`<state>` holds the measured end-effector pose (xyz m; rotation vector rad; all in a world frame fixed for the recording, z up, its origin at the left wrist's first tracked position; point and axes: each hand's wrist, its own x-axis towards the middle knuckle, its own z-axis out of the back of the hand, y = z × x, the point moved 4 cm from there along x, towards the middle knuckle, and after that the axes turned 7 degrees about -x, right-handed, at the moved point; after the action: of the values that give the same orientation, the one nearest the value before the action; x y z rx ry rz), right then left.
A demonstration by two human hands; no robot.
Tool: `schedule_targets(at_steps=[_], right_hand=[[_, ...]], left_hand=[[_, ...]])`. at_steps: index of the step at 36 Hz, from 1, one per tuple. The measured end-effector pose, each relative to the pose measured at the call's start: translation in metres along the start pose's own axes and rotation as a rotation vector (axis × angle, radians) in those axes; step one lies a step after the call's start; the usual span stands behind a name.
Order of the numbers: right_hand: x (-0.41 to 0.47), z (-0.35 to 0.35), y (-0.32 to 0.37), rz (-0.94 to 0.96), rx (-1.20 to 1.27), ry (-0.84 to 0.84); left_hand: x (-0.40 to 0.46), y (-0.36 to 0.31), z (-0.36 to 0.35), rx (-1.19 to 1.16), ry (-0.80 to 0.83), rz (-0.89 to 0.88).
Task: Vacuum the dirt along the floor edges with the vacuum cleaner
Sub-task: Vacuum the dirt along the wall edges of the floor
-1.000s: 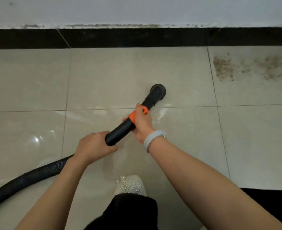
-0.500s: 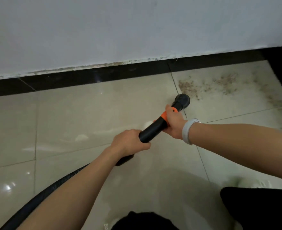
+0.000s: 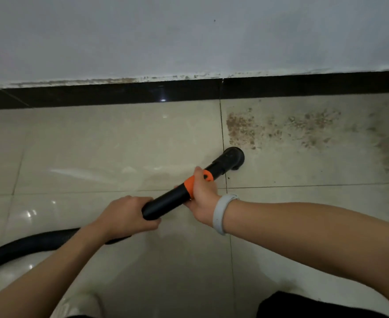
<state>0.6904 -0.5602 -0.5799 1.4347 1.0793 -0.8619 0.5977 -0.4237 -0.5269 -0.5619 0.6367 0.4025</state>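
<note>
Gripping the wand [image 3: 166, 201] with left hand [image 3: 124, 216] and right hand [image 3: 202, 196]; nozzle [image 3: 232, 158] needed flat, slow passes over dirt [image 3: 241, 131].

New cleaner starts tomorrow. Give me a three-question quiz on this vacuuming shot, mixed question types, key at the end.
1. True or false: the vacuum nozzle is resting in the middle of the dirt patch.
2. Which of the hands grips the orange collar? A) left hand B) right hand
3. Fill in: the hose trails off to the person's ____ side.

Key: 1 false, it sits just below the patch's near edge. 2 B. 3 left.
</note>
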Motion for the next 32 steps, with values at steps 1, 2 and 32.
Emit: schedule_targets(at_steps=[1,2,32], right_hand=[[-0.001,-0.001,0.003,-0.003,-0.004,0.001],[-0.003,-0.001,0.004,-0.005,-0.016,-0.002],[-0.022,0.0,-0.017,0.041,-0.317,0.126]], left_hand=[[-0.001,-0.002,0.001,-0.001,-0.017,0.02],[-0.004,-0.005,0.002,0.002,-0.035,0.034],[-0.047,0.003,-0.055,-0.154,-0.217,0.177]])
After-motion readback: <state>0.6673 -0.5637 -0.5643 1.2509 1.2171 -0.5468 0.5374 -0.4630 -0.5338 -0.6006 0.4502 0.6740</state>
